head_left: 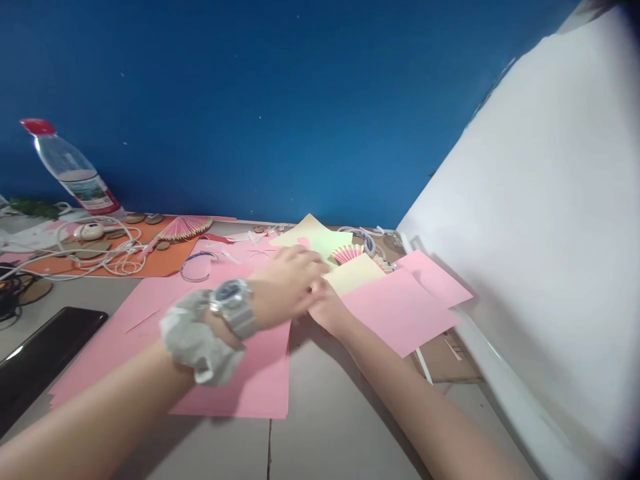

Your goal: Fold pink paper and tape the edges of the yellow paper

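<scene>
My left hand (287,283), with a grey watch (235,303) and a grey scrunchie (200,340) at its wrist, reaches over the pink sheets (255,373). Motion smears its fingers, so their grip is unclear. Close against it is my right hand (327,307), its fingers mostly hidden behind the left. Just past the hands lie a pale yellow sheet (357,272) and a loose pink sheet (403,310). Behind these shows a small pleated paper fan (347,253). Whether either hand holds anything is hidden.
At the left stand a red-capped bottle (83,173) and tangled white cables (120,250). A larger pink paper fan (185,228) rests on orange card (155,257). A black phone-like slab (50,353) lies front left. A blue wall (300,113) and white panel (540,187) bound the table.
</scene>
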The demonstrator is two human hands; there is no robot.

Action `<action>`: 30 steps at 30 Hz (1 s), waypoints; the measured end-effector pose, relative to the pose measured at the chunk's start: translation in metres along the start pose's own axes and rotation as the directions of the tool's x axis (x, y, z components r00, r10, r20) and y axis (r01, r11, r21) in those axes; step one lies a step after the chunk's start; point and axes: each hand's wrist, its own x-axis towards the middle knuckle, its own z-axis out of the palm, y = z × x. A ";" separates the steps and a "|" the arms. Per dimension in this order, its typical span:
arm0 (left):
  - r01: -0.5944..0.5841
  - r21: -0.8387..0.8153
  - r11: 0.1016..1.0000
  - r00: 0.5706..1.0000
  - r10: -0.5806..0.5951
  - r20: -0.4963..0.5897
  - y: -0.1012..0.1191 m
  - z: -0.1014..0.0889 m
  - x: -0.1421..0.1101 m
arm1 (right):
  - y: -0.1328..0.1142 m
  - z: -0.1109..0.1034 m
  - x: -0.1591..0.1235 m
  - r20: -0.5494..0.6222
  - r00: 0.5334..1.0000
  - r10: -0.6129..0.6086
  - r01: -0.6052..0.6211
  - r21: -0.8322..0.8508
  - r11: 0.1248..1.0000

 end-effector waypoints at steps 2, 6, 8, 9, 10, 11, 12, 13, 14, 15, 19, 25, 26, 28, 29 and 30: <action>0.103 0.030 0.994 0.995 -0.103 0.006 -0.033 -0.006 -0.026 | -0.007 -0.014 -0.004 0.068 0.997 -0.028 0.027 0.011 1.000; 0.285 -0.161 0.945 0.958 -0.275 0.083 -0.055 0.007 -0.073 | -0.007 -0.036 -0.019 0.164 0.987 0.000 -0.013 0.079 0.997; 0.328 -0.183 0.927 0.944 -0.328 0.035 -0.053 0.016 -0.086 | 0.001 -0.039 -0.027 0.149 0.988 0.048 -0.065 0.106 0.992; 0.356 -0.190 0.915 0.932 -0.362 0.004 -0.053 0.020 -0.090 | 0.006 -0.038 -0.031 0.124 0.989 0.081 -0.096 0.124 0.988; 0.382 -0.198 0.903 0.919 -0.395 -0.025 -0.052 0.023 -0.093 | 0.012 -0.036 -0.033 0.105 0.988 0.112 -0.127 0.145 0.981; 0.405 -0.208 0.890 0.905 -0.423 -0.048 -0.053 0.025 -0.095 | 0.016 -0.034 -0.035 0.093 0.988 0.122 -0.136 0.150 0.979; 0.423 -0.219 0.879 0.893 -0.446 -0.064 -0.054 0.027 -0.096 | 0.020 -0.032 -0.037 0.086 0.988 0.130 -0.142 0.155 0.978; 0.436 -0.230 0.870 0.884 -0.462 -0.072 -0.056 0.028 -0.097 | 0.022 -0.030 -0.038 0.084 0.988 0.132 -0.144 0.157 0.977; 0.446 -0.239 0.862 0.877 -0.474 -0.075 -0.058 0.029 -0.097 | 0.023 -0.028 -0.039 0.085 0.988 0.132 -0.144 0.157 0.977; 0.453 -0.248 0.856 0.872 -0.483 -0.073 -0.060 0.030 -0.098 | 0.023 -0.027 -0.040 0.088 0.987 0.133 -0.146 0.155 0.977; 0.479 -0.265 0.837 0.859 -0.509 -0.057 -0.064 0.033 -0.100 | 0.019 -0.027 -0.044 0.098 0.988 0.122 -0.135 0.132 0.982; 0.587 -0.273 0.762 0.792 -0.611 0.000 -0.071 0.029 -0.105 | 0.023 -0.037 -0.044 0.062 0.991 0.122 -0.129 0.141 0.982; 0.593 -0.318 0.739 0.782 -0.623 0.011 -0.072 0.028 -0.105 | 0.024 -0.039 -0.043 0.042 0.990 0.134 -0.139 0.135 0.981; 0.570 -0.454 0.685 0.767 -0.641 -0.004 -0.073 0.027 -0.105 | 0.026 -0.043 -0.042 0.023 0.987 0.157 -0.159 0.122 0.980; 0.545 -0.520 0.658 0.758 -0.651 -0.031 -0.073 0.026 -0.104 | 0.026 -0.044 -0.042 0.029 0.986 0.165 -0.168 0.120 0.979; 0.519 -0.563 0.643 0.749 -0.659 -0.063 -0.073 0.026 -0.104 | 0.026 -0.043 -0.042 0.046 0.984 0.170 -0.175 0.121 0.977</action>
